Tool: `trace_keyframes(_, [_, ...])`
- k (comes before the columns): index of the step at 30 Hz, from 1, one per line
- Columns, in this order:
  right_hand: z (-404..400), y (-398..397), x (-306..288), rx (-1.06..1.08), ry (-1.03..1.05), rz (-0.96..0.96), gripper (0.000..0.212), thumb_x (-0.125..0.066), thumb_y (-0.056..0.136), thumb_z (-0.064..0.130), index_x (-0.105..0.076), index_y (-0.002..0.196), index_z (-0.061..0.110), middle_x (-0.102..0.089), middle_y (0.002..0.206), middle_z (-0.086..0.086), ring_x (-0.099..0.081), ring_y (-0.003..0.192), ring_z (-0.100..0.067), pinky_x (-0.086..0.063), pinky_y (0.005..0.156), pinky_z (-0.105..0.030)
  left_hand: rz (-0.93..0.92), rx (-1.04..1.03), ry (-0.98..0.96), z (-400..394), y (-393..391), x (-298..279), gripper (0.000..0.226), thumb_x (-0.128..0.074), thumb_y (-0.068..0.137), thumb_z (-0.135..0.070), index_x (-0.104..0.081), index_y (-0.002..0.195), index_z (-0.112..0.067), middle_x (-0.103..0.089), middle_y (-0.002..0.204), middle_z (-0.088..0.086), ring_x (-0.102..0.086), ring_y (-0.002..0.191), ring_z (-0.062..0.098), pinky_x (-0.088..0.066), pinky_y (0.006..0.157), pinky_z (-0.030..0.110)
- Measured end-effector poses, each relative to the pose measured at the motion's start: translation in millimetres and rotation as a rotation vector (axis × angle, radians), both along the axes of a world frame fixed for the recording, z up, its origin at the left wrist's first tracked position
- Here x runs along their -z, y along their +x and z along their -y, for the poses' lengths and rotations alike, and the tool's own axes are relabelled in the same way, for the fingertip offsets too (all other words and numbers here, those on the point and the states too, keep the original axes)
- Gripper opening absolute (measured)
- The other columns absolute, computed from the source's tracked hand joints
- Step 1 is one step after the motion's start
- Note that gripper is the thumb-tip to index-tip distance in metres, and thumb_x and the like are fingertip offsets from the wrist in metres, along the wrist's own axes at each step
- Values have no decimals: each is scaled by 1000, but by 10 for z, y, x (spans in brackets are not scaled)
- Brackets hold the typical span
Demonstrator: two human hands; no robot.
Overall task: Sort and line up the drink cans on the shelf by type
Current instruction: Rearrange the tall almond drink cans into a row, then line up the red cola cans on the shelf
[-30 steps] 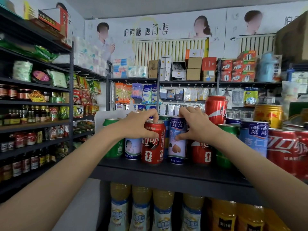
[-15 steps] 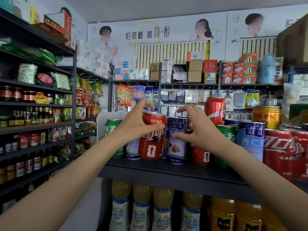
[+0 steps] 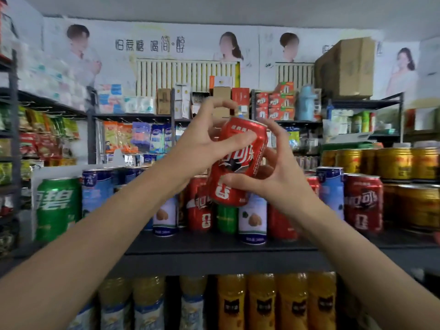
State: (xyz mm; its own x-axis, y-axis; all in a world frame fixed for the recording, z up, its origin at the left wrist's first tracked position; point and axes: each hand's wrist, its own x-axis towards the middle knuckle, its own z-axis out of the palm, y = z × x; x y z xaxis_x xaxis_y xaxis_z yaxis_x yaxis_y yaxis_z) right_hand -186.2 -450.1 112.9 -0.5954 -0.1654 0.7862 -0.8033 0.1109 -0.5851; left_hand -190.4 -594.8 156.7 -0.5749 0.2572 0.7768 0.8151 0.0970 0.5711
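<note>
Far left on the dark shelf [image 3: 214, 244] there's a green can [image 3: 57, 208] with big white characters, then a blue-and-white can [image 3: 96, 189] just beside it, more blue ones behind. The left hand [image 3: 202, 148] comes up from there with its thumb lying across the upper front of the red cola can [image 3: 238, 163] and its fingers [image 3: 214, 108] curled over the back near the top, so it's gripping it. The can is up in the air above the front row, tilted with its top leaning right, red with white script and a dark swoosh, silver rim on top. The right hand [image 3: 283, 177] has it too: thumb pressed along the lower part, fingers wrapped round the right side.

Under the held can there's a mixed bunch: a white almond-picture can [image 3: 164, 217], a red cola can on the shelf [image 3: 200, 208], a small green one [image 3: 226, 217], another almond can [image 3: 253, 220]. Further right a tall blue can [image 3: 332, 194], then another red cola [image 3: 363, 203], then a stacked batch of gold cans [image 3: 395, 163] filling the right end.

Below the shelf, a row of orange juice bottles [image 3: 262, 303]. It's a small shop, snack packets [image 3: 133, 136] hanging on back racks, a cardboard box [image 3: 345, 67] up high, posters on the wall
</note>
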Motion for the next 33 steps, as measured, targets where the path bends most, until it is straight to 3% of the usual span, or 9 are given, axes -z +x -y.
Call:
trace_keyframes(3, [-496, 69, -20, 218, 70, -40, 89, -83, 60, 20, -28, 127, 39, -55, 102, 17, -59, 86, 12, -53, 72, -19, 47, -20, -120, -271, -129, 3, 48, -62, 73, -43, -44, 117, -38, -58, 114, -13, -56, 104, 1, -48, 85, 22])
trace_keyframes(6, [-1026, 74, -7, 383, 116, 16, 88, -84, 59, 23, -26, 123, 38, -51, 92, 19, -61, 79, -1, -51, 75, -26, -35, -256, -314, -494, -350, 145, 26, -59, 86, -33, -55, 110, -28, -60, 112, -14, -54, 100, -5, -38, 79, 7])
trace_keyframes(8, [-1324, 33, 35, 457, 195, 84, 89, -84, 60, 24, -24, 124, 36, -47, 89, 20, -55, 75, 0, -50, 73, -25, -136, -434, -462, -651, -470, 259, 18, -60, 87, -26, -59, 104, -22, -60, 108, -11, -52, 95, -2, -36, 76, 5])
trace_keyframes(12, [-1678, -157, 262, 556, 357, 125, 91, -86, 58, 29, -23, 124, 32, -47, 87, 19, -54, 74, 0, -48, 67, -15, -228, -661, -546, -934, -537, 364, 18, -64, 83, -29, -64, 99, -20, -64, 104, -6, -54, 94, 7, -40, 89, 26])
trace_keyframes(15, [-1797, -278, 420, 557, 425, 117, 95, -85, 59, 33, -22, 130, 29, -52, 95, 12, -59, 82, -8, -52, 75, -23, -228, -822, -566, -1029, -531, 390, 25, -63, 82, -38, -63, 102, -23, -64, 104, -9, -54, 102, 14, -34, 98, 37])
trace_keyframes(19, [-2011, -299, 480, 566, 435, 67, 95, -84, 57, 39, -20, 127, 36, -53, 101, 10, -61, 91, -14, -53, 84, -34, -269, -988, -555, -1174, -469, 415, 29, -59, 83, -41, -61, 108, -26, -62, 112, -9, -50, 110, 16, -23, 103, 38])
trace_keyframes(22, [-2204, -233, 466, 595, 480, 55, 89, -83, 56, 41, -20, 119, 42, -51, 96, 13, -61, 87, -14, -54, 80, -34, -344, -969, -569, -1464, -427, 443, 26, -54, 87, -35, -58, 112, -27, -56, 120, -11, -43, 119, 14, -16, 107, 34])
trace_keyframes(28, [-2584, -190, 489, 679, 521, 111, 95, -82, 58, 43, -18, 127, 36, -51, 99, 11, -59, 84, -15, -54, 79, -37, -351, -818, -719, -2075, -527, 462, 38, -49, 90, -35, -46, 126, -27, -45, 134, -10, -34, 127, 13, -13, 109, 33])
trace_keyframes(33, [-2809, -227, 426, 826, 601, 154, 97, -80, 63, 44, -17, 135, 27, -40, 128, -1, -54, 106, -22, -48, 84, -34, -338, -838, -801, -2310, -701, 408, 54, -51, 88, -38, -35, 138, -23, -37, 142, -5, -30, 132, 16, -12, 111, 37])
